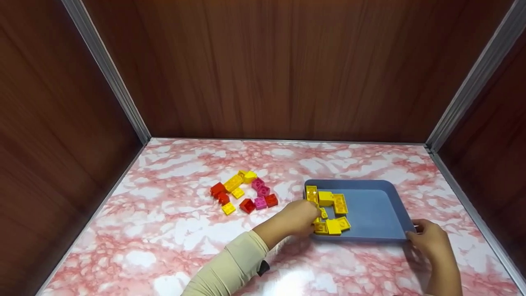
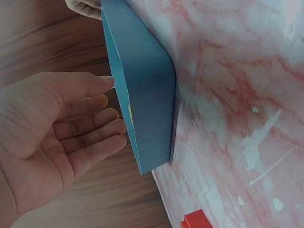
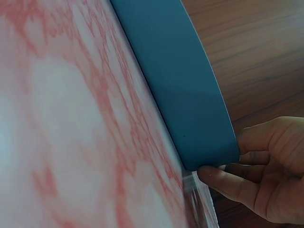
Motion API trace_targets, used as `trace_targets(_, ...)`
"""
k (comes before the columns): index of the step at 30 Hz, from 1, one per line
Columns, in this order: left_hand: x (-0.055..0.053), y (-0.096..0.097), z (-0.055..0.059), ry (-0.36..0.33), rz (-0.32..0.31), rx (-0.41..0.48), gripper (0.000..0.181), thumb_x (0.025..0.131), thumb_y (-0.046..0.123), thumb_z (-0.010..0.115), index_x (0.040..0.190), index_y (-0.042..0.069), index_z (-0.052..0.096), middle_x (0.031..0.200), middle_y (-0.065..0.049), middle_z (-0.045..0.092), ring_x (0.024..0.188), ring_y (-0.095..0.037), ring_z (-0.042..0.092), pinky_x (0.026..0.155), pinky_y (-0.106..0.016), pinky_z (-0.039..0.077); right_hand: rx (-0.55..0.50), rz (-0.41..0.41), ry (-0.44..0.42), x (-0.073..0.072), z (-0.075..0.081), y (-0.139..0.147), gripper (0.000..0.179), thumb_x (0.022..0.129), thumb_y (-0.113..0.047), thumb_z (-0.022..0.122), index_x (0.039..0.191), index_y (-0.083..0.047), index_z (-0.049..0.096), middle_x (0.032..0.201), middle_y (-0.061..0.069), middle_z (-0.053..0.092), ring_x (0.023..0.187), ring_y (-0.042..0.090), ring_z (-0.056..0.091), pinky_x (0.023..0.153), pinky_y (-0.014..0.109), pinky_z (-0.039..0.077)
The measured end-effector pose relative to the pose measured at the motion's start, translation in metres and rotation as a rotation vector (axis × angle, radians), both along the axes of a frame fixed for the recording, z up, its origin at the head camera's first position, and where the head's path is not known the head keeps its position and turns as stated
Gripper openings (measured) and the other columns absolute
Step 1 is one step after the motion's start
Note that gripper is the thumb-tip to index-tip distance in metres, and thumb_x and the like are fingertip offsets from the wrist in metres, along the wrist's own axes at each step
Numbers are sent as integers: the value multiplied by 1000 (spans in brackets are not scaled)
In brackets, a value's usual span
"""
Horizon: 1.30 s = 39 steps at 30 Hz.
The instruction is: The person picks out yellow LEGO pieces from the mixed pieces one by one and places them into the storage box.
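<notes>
At the left wall of the blue-grey tray (image 1: 374, 213), a left hand (image 1: 302, 216) reaches over the rim beside a cluster of yellow bricks (image 1: 340, 204). Its fingers are loosely bent, with no brick to be seen among them, though I can't tell whether a fingertip touches one. Across the tray, the right hand (image 1: 431, 237) pinches the near right corner. The tray rests on the marbled table (image 1: 164, 230), its bricks all crowded into the left half.

What worries me is that pinched corner: a lift or a tug there might tip the tray and send the yellow bricks sliding into the reaching fingers. A knuckle catching the rim could also jolt the tray, and a careless backward sweep of the left arm might scatter the loose red and pink bricks (image 1: 260, 202) lying just beyond the wrist.

Only the head view shows how the tray's bricks lie; the left wrist view gives the open palm, but just a yellow sliver above the rim (easily missed). The right wrist view reveals a fingertip at the corner's underside, which from overhead is hidden.
</notes>
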State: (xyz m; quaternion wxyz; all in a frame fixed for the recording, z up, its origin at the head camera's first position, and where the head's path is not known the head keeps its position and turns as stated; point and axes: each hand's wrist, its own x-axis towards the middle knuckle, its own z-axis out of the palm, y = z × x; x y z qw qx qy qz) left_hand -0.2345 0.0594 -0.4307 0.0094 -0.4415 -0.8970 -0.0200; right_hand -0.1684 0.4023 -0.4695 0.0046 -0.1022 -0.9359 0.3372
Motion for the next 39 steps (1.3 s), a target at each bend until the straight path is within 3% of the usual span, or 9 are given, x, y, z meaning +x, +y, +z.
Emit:
trace_targets(6, 1, -6, 4, -24, 16, 47, 4, 77, 14, 73, 80, 14, 70, 68, 4, 54, 65, -15, 53, 62, -30, 47, -12, -6, -2, 1, 0, -1, 50, 87, -8, 61, 124, 22, 47, 109, 39, 58, 86, 36, 64, 80, 51, 49)
trace_targets(13, 2, -21, 7, 48, 15, 72, 19, 78, 27, 78, 90, 13, 72, 83, 3, 62, 73, -14, 59, 66, -30, 50, 13, 6, 5, -1, 0, 0, 52, 87, -9, 62, 125, 22, 46, 107, 38, 59, 89, 40, 64, 82, 54, 47)
trace_targets(23, 0, -52, 4, 43, 93, 122, 28, 82, 27, 76, 106, 12, 73, 96, -2, 66, 81, -19, 64, 71, -31, 53, 3, -8, 4, 0, 0, 1, 51, 86, -9, 62, 124, 22, 48, 106, 37, 60, 83, 33, 65, 76, 46, 50)
trace_targets(26, -2, -65, 2, 56, 119, 163, 27, 83, 25, 75, 105, 11, 74, 97, -3, 67, 83, -19, 66, 73, -31, 53, -4, -10, -4, 0, -1, 1, 50, 86, -8, 61, 124, 22, 47, 108, 38, 59, 87, 37, 64, 79, 49, 49)
trace_targets(32, -5, -96, -4, 90, 199, 262, 21, 80, 21, 76, 98, 10, 73, 94, -4, 67, 83, -23, 66, 70, -36, 54, -5, -2, 7, 0, -2, 1, 50, 86, -8, 62, 123, 22, 48, 108, 39, 59, 93, 45, 61, 84, 57, 45)
trace_targets(39, -9, -134, -12, 49, 375, 342, 16, 77, 9, 74, 94, 6, 74, 83, -5, 63, 72, -22, 60, 65, -36, 51, 0, 4, 10, 0, -3, 1, 51, 86, -10, 62, 123, 21, 48, 107, 38, 59, 93, 45, 61, 83, 56, 45)
